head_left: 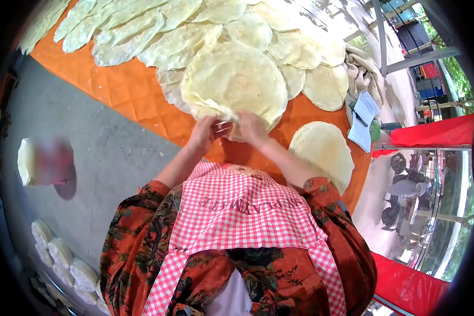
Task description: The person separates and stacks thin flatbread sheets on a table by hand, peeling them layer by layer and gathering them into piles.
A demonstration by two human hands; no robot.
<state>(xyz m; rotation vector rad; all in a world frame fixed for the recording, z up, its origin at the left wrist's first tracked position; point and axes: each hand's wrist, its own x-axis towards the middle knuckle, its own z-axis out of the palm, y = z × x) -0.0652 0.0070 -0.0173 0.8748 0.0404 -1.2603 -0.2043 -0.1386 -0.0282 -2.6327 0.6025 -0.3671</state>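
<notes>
A large, pale, thin round flatbread lies on top of other sheets at the near edge of the orange-covered table. My left hand is closed at its near edge, fingers curled around a folded bit of the rim. Close beside it, my right hand also grips that rim, with its fingertips partly hidden. The edge between both hands looks gathered and lifted. To the right of my right forearm rests a separate round stack of flatbread.
Many overlapping flatbreads spread across the orange cloth. On the right are a crumpled cloth and notepaper with a pen. A blurred person is on the left floor, above several plastic-wrapped packs.
</notes>
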